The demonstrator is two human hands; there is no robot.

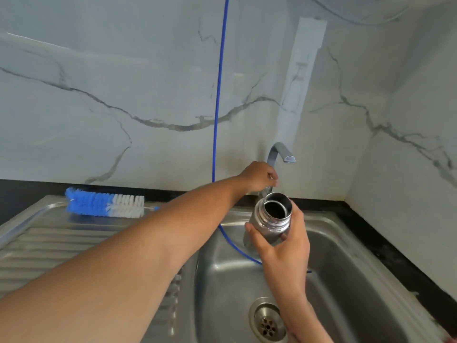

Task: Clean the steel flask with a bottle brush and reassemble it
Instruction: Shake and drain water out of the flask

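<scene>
Flask [270, 219], uncapped, gripped by right hand [286, 246] above sink [346, 256] rear edge, mouth up below tap [280, 152] for filling; left hand [259, 177] curls around tap lever; bottle brush [105, 203] on drainboard

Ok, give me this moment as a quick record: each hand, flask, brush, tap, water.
left hand: reaches across to the tap base, fingers curled there; what it grips is hidden
right hand: holds the flask over the sink
flask: lid off, mouth up, tilted toward the camera, below the spout
brush: lies on the drainboard by the wall, untouched
tap: spout over the sink
water: none seen running
</scene>
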